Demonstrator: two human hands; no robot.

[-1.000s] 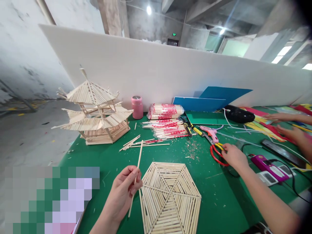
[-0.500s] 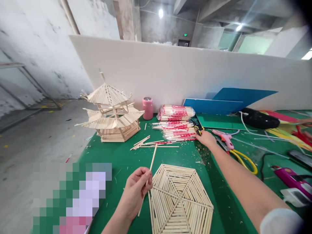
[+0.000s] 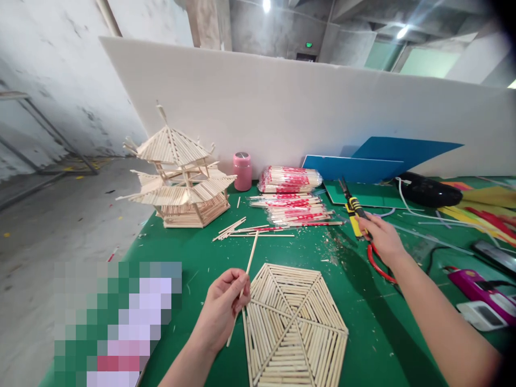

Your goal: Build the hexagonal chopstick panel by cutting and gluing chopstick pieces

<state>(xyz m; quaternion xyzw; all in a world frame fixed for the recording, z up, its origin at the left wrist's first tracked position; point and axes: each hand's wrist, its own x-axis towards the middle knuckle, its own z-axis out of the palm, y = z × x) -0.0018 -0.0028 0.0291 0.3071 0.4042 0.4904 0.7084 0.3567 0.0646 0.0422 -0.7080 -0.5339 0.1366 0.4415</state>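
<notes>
My left hand (image 3: 228, 303) is closed in a pinch around a thin wooden chopstick (image 3: 252, 255), which slants up and away over the table. Just right of that hand lies a flat polygonal panel (image 3: 296, 322) of chopsticks set in wedge-shaped sections. My right hand (image 3: 381, 236) grips the handles of long-nose pliers (image 3: 353, 212) with yellow and black grips; their pointed jaws face away from me. Below this hand a red tool handle (image 3: 379, 266) shows in part.
A chopstick pavilion model (image 3: 179, 183) stands at the back left, beside a pink jar (image 3: 242, 172). Packs of wrapped chopsticks (image 3: 290, 180) and loose sticks (image 3: 231, 228) lie mid-table. Blue boards (image 3: 363, 166), a black device (image 3: 429, 189) and a purple power strip (image 3: 479, 293) are on the right.
My right hand has drawn the pliers off the table beside the chopstick packs, to the right and toward me. My left hand still holds its chopstick. The view has shifted slightly.
</notes>
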